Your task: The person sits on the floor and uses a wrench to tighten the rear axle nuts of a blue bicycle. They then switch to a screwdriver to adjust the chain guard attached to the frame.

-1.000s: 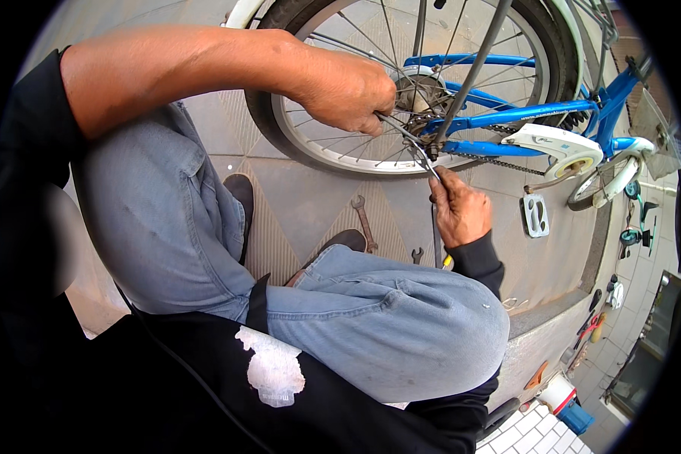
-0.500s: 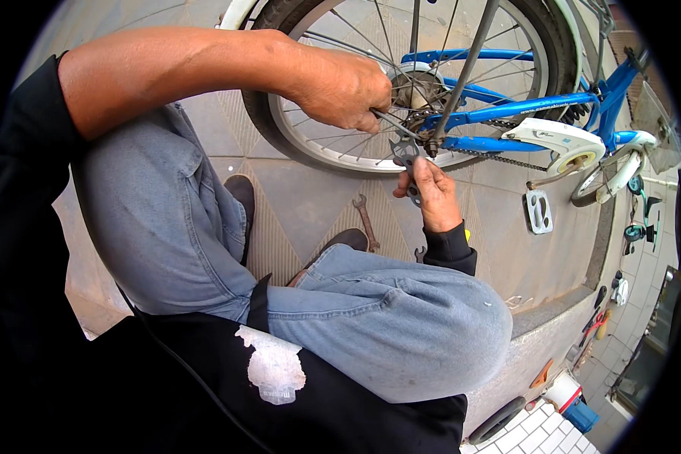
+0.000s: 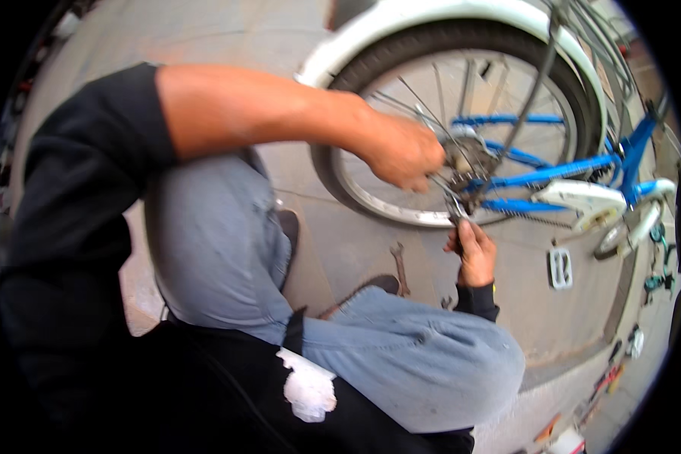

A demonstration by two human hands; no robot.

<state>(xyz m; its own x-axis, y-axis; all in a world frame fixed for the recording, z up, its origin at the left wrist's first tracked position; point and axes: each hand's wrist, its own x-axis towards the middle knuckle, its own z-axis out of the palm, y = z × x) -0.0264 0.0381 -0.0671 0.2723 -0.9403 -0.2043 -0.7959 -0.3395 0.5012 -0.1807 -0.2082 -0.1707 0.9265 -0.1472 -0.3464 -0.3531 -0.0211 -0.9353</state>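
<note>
My left hand [image 3: 402, 153] reaches in from the left and is closed around a thin metal rod [image 3: 440, 181] beside the rear wheel's hub. The rod's end meets the axle area [image 3: 467, 198]. Below it, my right hand [image 3: 478, 256] pinches a flat multi-opening spanner [image 3: 459, 214] between thumb and fingers, its upper end up against the axle area. Blur hides whether the spanner sits on a nut. The rear wheel [image 3: 372, 203] belongs to a blue bicycle [image 3: 533, 176] with a white mudguard [image 3: 356, 38] and chain guard [image 3: 575, 194].
An open-ended spanner [image 3: 399, 268] lies on the paving near my shoe [image 3: 382, 284], with another spanner end [image 3: 446, 302] by my right sleeve. A pedal [image 3: 560, 268] sticks out at the right. Several tools [image 3: 607, 378] lie along the lower right ledge.
The whole view has shifted, so the bicycle and my hands appear lower and further right. The spanner in my right hand has come up against the axle area. Both hands keep their grip.
</note>
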